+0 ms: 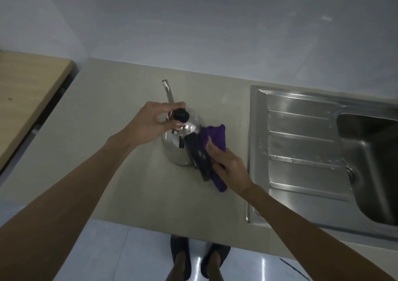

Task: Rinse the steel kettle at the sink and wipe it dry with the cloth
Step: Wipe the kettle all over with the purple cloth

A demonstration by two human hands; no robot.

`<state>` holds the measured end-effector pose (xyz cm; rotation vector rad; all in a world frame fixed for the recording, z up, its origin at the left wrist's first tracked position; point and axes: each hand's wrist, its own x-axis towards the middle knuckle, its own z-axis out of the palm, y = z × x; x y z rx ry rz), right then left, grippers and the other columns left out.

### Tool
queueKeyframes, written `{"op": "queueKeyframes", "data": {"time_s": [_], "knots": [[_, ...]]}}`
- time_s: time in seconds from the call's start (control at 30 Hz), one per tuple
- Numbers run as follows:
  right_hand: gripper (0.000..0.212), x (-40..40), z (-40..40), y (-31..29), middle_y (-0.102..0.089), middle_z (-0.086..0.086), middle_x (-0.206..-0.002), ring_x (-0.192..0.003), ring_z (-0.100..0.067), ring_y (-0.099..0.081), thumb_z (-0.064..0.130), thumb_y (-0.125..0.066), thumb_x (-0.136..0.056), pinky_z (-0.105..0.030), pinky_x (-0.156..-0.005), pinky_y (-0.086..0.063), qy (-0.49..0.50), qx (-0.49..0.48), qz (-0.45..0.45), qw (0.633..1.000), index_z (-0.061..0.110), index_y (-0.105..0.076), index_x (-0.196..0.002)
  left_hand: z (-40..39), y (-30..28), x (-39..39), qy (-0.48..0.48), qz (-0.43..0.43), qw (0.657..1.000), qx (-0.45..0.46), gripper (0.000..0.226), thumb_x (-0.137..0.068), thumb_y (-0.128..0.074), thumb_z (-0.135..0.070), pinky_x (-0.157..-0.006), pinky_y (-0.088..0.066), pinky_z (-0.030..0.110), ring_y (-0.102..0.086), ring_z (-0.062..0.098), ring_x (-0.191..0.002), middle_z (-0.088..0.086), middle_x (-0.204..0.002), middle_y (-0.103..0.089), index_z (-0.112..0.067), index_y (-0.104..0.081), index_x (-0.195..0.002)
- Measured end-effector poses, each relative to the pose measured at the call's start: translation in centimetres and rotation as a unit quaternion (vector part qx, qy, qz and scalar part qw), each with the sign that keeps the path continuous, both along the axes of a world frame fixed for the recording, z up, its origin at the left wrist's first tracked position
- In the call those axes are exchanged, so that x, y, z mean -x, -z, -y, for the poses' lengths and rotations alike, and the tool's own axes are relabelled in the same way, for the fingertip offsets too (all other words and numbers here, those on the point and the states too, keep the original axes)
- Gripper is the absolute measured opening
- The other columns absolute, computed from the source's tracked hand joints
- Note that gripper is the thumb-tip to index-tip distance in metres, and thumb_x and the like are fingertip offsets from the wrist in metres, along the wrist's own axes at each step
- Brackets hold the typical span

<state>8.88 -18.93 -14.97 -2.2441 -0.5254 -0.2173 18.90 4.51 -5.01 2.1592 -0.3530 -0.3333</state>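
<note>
The steel kettle (175, 149) stands on the beige counter (120, 113), its thin spout (167, 91) pointing away from me and its black handle (199, 156) toward me. My left hand (150, 122) pinches the lid by its black knob (181, 115). My right hand (226, 162) grips a purple cloth (215, 137) and presses it against the handle side of the kettle. The cloth hangs down past the handle's end.
A steel sink unit with a ribbed drainboard (301, 143) and a basin (374, 166) lies right of the kettle; water drops sit on the ribs. A wooden board (28, 87) is at the far left. White wall behind. My feet (198, 257) show below the counter edge.
</note>
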Motion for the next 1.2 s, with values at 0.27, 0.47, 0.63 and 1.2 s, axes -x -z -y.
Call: {"op": "queueKeyframes", "data": {"time_s": [0.27, 0.47, 0.63, 1.2], "knots": [[0.047, 1.0, -0.3, 4.1, -0.071, -0.01, -0.115, -0.072, -0.038, -0.062, -0.012, -0.072, -0.07, -0.04, -0.065, -0.06, -0.037, 0.162, -0.005, 0.986, 0.003, -0.068, -0.114, -0.5, 0.1, -1.7, 0.039, -0.009, 0.999, -0.019, 0.052, -0.088, -0.069, -0.008, -0.08, -0.026, -0.012, -0.042, -0.036, -0.101, -0.012, -0.131, -0.058, -0.018, -0.055, -0.137], [0.034, 1.0, -1.3, 4.5, -0.07, -0.005, -0.119, -0.087, -0.035, -0.061, -0.003, -0.065, -0.083, -0.032, -0.078, -0.052, -0.002, 0.148, -0.042, 0.988, 0.008, -0.069, -0.115, -0.6, 0.6, -1.6, 0.03, -0.019, 0.999, -0.018, 0.052, -0.089, -0.068, -0.012, -0.081, -0.025, -0.012, -0.046, -0.025, -0.111, -0.017, -0.134, -0.057, -0.026, -0.055, -0.137], [0.032, 0.8, -1.9, 5.3, -0.065, -0.006, -0.127, -0.095, -0.035, -0.058, 0.004, -0.056, -0.09, -0.033, -0.084, -0.046, 0.036, 0.154, -0.088, 0.983, 0.008, -0.065, -0.121, -0.7, 0.6, -1.7, 0.025, -0.024, 0.999, -0.013, 0.052, -0.09, -0.067, -0.012, -0.081, -0.025, -0.012, -0.048, -0.017, -0.115, -0.014, -0.135, -0.057, -0.026, -0.054, -0.138], [0.039, 6.3, 9.7, 0.4, -0.057, -0.008, -0.136, -0.114, -0.031, -0.054, 0.003, -0.052, -0.091, -0.028, -0.101, -0.036, 0.369, 0.123, -0.174, 0.905, 0.006, -0.056, -0.13, 7.4, 6.6, 11.8, -0.306, 0.021, 0.934, 0.185, 0.02, -0.094, -0.058, -0.04, -0.062, -0.044, 0.009, -0.055, -0.004, -0.064, 0.001, -0.08, -0.059, -0.026, -0.048, -0.083]]}}
